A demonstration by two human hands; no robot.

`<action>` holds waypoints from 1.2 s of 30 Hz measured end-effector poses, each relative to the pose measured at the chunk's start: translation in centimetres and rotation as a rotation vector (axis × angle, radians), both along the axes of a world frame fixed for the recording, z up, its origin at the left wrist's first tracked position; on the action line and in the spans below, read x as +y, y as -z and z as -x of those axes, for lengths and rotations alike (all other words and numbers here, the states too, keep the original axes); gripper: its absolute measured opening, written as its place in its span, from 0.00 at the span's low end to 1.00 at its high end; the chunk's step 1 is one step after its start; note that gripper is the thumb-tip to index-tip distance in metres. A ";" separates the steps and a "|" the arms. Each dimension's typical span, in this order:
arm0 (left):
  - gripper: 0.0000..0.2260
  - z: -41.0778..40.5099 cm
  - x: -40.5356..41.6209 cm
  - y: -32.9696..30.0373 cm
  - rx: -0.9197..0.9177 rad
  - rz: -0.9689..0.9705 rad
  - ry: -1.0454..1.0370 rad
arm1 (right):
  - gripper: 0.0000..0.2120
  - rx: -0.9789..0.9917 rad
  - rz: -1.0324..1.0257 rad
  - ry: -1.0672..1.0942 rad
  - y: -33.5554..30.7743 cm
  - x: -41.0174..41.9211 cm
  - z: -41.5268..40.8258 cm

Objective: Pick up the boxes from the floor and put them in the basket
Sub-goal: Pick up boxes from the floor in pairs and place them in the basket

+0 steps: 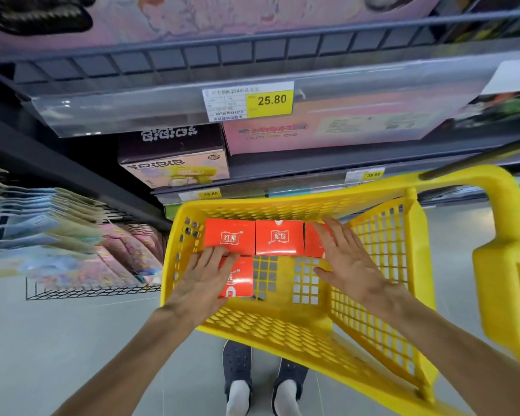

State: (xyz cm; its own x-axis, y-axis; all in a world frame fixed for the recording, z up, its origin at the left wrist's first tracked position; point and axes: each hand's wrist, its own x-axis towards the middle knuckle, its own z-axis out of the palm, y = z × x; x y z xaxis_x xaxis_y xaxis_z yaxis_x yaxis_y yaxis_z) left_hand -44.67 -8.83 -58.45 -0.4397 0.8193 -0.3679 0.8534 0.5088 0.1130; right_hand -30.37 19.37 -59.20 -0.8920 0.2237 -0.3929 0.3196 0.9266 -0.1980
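Yellow plastic forms the perforated basket (285,322), inside which four orange boxes are seen: three set side by side in a row along the basket's far wall, namely the far-left box (227,235), the middle box (279,237) and the far-right box (315,243), and a fourth box (240,279) lying just nearer than the far-left one, on the basket floor. The left hand (206,276) is laid flat over the fourth box with its grip open, fingers spread and touching the box top; the right hand (347,259) is likewise open, its fingertips resting against the far-right box. The step in hand is judged to be the squaring of the boxes into a tidy row. It is best done by light inward pressure from both palms, so that each box is slid flush against its neighbour without being tipped. No box is visible on the grey floor (72,340) around the basket, so the task is judged nearly complete. Beyond the basket's far wall, store shelves (252,67) with price tags are shown; the basket handle (505,265) stands at its right.
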 end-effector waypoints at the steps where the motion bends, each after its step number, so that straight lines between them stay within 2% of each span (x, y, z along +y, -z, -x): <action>1: 0.44 -0.2 0.1 0.2 0.019 0.007 0.003 | 0.49 0.013 0.004 0.010 0.0 -0.1 -0.3; 9: 0.41 -1.8 0.7 0.7 0.078 0.061 -0.085 | 0.43 0.042 0.016 -0.029 -0.6 -0.3 -2.1; 14: 0.38 -1.8 1.7 -3.3 0.027 -0.006 -0.087 | 0.40 0.035 0.025 -0.043 -5.4 0.3 -3.2; 19: 0.35 -1.5 6.3 -12.6 -0.020 -0.179 0.028 | 0.38 0.125 -0.055 -0.081 -14.5 1.8 -4.2; 24: 0.38 -3.9 13.2 -26.8 -0.037 -0.368 0.264 | 0.40 0.222 -0.128 -0.043 -27.6 4.5 -8.8; 28: 0.37 -9.1 18.4 -36.9 -0.141 -0.476 0.491 | 0.37 0.279 -0.169 0.138 -37.7 6.5 -16.3; 31: 0.38 -15.3 22.5 -42.7 -0.185 -0.527 0.636 | 0.39 0.291 -0.248 0.307 -43.9 8.2 -23.6; 36: 0.35 -25.2 32.3 -51.0 -0.093 -0.597 0.896 | 0.41 0.265 -0.386 0.549 -52.6 12.4 -37.1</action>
State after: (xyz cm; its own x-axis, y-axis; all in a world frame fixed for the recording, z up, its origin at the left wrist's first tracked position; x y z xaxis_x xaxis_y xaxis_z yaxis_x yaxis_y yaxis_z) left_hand -19.44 23.42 -7.47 0.4176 0.8872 0.1960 0.8631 -0.4548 0.2198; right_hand 6.75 31.78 -6.62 -0.6654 0.7462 0.0182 0.7459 0.6657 -0.0242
